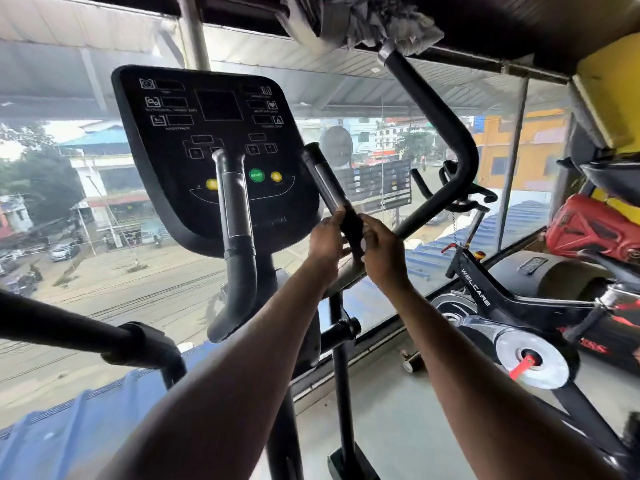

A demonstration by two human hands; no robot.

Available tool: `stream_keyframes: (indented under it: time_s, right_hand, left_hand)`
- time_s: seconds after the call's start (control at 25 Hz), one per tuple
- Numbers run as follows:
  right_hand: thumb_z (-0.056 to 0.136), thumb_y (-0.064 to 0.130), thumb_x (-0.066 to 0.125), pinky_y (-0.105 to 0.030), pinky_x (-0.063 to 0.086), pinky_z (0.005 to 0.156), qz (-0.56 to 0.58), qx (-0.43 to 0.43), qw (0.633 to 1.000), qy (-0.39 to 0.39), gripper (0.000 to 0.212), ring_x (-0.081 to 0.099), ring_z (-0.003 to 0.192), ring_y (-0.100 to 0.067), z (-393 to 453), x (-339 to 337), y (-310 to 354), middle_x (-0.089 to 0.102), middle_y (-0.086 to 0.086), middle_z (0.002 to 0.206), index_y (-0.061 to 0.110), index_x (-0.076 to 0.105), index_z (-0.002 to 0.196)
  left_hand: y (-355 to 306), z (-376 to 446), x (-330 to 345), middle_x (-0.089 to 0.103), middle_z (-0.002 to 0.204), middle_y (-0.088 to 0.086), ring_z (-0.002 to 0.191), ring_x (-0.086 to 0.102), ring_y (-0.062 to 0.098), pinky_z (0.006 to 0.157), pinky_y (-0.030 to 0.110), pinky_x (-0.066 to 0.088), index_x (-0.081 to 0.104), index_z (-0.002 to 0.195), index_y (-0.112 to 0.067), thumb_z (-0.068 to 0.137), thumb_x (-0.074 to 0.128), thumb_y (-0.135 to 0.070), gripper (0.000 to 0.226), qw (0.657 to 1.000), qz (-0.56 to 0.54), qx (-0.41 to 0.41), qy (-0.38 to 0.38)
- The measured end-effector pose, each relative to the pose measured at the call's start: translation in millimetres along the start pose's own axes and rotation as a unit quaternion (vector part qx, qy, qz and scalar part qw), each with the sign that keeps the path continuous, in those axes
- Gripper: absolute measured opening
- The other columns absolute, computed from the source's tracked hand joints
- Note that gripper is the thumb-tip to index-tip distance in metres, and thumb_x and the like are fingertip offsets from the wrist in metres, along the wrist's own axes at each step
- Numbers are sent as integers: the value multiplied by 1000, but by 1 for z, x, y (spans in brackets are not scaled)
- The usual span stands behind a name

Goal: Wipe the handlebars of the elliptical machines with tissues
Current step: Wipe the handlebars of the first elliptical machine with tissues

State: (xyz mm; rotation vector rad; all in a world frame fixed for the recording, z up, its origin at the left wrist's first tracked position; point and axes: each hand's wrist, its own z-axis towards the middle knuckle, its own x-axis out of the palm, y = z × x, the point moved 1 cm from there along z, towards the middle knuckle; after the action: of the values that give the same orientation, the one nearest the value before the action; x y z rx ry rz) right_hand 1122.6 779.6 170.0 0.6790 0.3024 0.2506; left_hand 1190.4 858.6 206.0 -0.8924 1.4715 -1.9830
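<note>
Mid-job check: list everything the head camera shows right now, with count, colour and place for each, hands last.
console: one, black, green and yellow buttons, centre left, on the elliptical.
fixed handlebars: two, black with silver bands; one in front of the console, one to its right.
moving handlebars: two, black; one upper right, one lower left.
tissue wad: one, grey-white, top edge, on the upper-right bar's tip.
spin bike: one, black, right.
flywheel disc: one, silver, lower right.
red canister: one, far right.
window glass: ahead, street beyond.
left hand: grips the right fixed bar's dark section.
right hand: grips the same section; no tissue visible in either.
</note>
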Motion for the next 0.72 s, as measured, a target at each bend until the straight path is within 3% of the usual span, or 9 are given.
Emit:
stream_keyframes:
  time_s: [0.08, 0.2, 0.32, 0.44, 0.48, 0.56, 0.6, 0.64, 0.72]
  right_hand:
    - [96, 4, 41, -27, 48, 87, -13, 47, 999, -4, 32, 64, 104, -23, 30, -12, 9, 69, -10, 114, 8, 67, 116]
    - [97, 2, 39, -21, 42, 88, -4, -9, 1000, -6, 39, 61, 106, -17, 38, -4, 45, 63, -9, 125, 11, 57, 131]
    - [99, 14, 45, -39, 46, 94, -127, -72, 985, 96, 49, 51, 122, -32, 13, 25, 33, 46, -16, 140, 10, 34, 146]
    - [96, 45, 47, -38, 45, 76, -180, 50, 972, 141, 32, 62, 101, -35, 42, 14, 33, 64, -13, 106, 15, 53, 105]
    - [96, 47, 48, -36, 42, 72, -165, 65, 974, 143, 30, 63, 99, -34, 51, 15, 39, 65, -11, 99, 17, 52, 97]
    - [96, 30, 52, -35, 41, 76, -182, 2, 976, 121, 33, 55, 111, -34, 49, 25, 50, 58, -13, 119, 12, 49, 124]
    - [96, 22, 53, -38, 43, 82, -227, -48, 967, 108, 51, 49, 120, -34, 41, 32, 56, 47, -15, 135, 10, 35, 142]
    - [95, 19, 54, -42, 45, 85, -260, -74, 956, 110, 64, 45, 124, -35, 36, 37, 52, 37, -16, 144, 9, 22, 149]
    - [96, 33, 53, -41, 45, 80, -274, -24, 950, 148, 59, 52, 116, -37, 47, 32, 56, 43, -18, 138, 9, 28, 144]
  left_hand:
    - [-1, 2, 1, 68, 87, 1, 84, 65, 23, 70, 33, 51, 65, 105, -11, 97, 49, -35, 29, 1000, -11, 1, -2]
    - [-7, 2, 3, 65, 80, 0, 75, 62, 17, 63, 29, 50, 62, 94, -17, 99, 44, -40, 30, 998, -62, -15, -15]
    - [-18, 8, -4, 62, 65, -6, 62, 55, 12, 56, 25, 42, 64, 85, -18, 99, 39, -47, 40, 995, -87, -6, -37]
    - [-31, 15, -12, 69, 91, 2, 82, 61, 17, 79, 37, 49, 65, 101, -19, 98, 33, -55, 48, 995, -99, -2, -33]
    - [-32, 18, -14, 69, 99, 4, 88, 61, 19, 86, 41, 49, 65, 104, -19, 98, 32, -57, 51, 995, -98, -3, -34]
    - [-33, 20, -15, 69, 99, 5, 86, 61, 17, 80, 40, 51, 65, 110, -17, 97, 31, -60, 56, 994, -100, 1, -36]
    - [-35, 20, -15, 68, 95, 3, 81, 61, 15, 71, 35, 50, 64, 114, -15, 97, 31, -59, 58, 993, -110, 1, -36]
    - [-37, 20, -16, 68, 95, 3, 81, 61, 14, 66, 33, 47, 62, 118, -13, 97, 31, -59, 60, 992, -121, -4, -35]
    - [-41, 22, -17, 67, 108, 5, 93, 61, 18, 73, 35, 48, 60, 124, -14, 96, 30, -63, 64, 993, -109, -13, -34]
